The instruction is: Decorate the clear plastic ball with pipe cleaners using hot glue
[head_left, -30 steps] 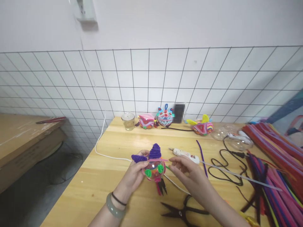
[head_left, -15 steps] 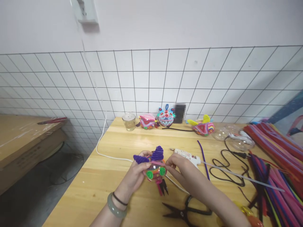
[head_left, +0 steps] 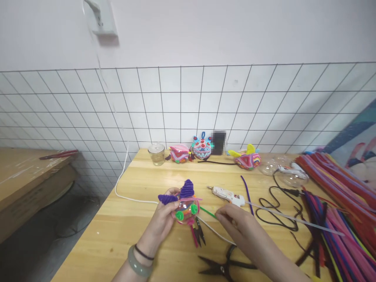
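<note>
My left hand is wrapped round a clear plastic ball decorated with pipe cleaners. Two coiled purple pieces stand up from its top, and green spirals sit on its near side. A pink strip lies across the ball with its right end sticking out free. Dark and pink strips hang below. My right hand is off the ball to the right, fingers pinched at the end of a green pipe cleaner that points towards the ball.
A hot glue gun lies beyond my right hand, a purple pipe cleaner beside it. Black scissors are near the front. Decorated balls and a glass line the back. Pipe cleaner bundles and a black cord occupy the right.
My right hand has let go of the pink strip and drawn away to the right. A green pipe cleaner now shows at its fingertips. The left hand still holds the ball.
</note>
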`<state>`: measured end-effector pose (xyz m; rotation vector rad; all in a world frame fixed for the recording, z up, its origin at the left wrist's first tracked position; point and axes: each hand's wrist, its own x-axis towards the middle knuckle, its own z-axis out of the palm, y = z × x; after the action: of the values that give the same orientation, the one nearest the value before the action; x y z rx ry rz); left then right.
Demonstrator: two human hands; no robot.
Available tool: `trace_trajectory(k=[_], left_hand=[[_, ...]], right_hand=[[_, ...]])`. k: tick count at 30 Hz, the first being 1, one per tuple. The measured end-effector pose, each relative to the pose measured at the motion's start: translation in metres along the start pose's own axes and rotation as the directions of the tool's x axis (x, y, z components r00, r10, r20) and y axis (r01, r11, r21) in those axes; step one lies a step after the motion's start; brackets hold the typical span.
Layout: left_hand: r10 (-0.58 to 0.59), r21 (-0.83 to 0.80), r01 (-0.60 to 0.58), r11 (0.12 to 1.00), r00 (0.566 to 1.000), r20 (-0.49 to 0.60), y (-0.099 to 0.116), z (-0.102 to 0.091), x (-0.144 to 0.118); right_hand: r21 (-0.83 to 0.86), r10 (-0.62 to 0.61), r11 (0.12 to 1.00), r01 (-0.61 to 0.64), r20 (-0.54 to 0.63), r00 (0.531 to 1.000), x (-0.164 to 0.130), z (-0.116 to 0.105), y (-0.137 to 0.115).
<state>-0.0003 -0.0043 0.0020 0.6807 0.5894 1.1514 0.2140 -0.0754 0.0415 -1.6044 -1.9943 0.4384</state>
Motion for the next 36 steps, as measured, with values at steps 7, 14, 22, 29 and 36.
trace_trajectory(k=[7,14,22,29,36], left_hand=[[0.022,0.125,-0.027,0.992,0.999,0.044,-0.002,0.008,-0.005],[0.015,0.077,-0.016,0.997,1.000,0.012,-0.001,0.006,-0.005],[-0.031,-0.090,0.028,0.996,0.999,-0.031,-0.001,0.004,-0.002],[0.004,0.026,-0.004,1.000,1.000,0.018,-0.001,0.011,-0.006],[0.032,-0.063,-0.034,0.997,0.999,-0.030,-0.001,0.005,-0.003]], right_hand=[[-0.079,-0.062,0.996,0.046,-0.207,0.976,0.023,0.030,-0.022],[-0.061,0.005,0.998,-0.018,-0.204,0.979,0.025,0.025,-0.019],[0.074,0.099,0.993,-0.087,-0.172,0.980,0.020,0.012,-0.001],[0.143,-0.038,0.987,0.070,-0.215,0.976,0.034,0.034,-0.027],[0.124,-0.008,0.991,0.044,-0.276,0.961,0.035,0.027,-0.013]])
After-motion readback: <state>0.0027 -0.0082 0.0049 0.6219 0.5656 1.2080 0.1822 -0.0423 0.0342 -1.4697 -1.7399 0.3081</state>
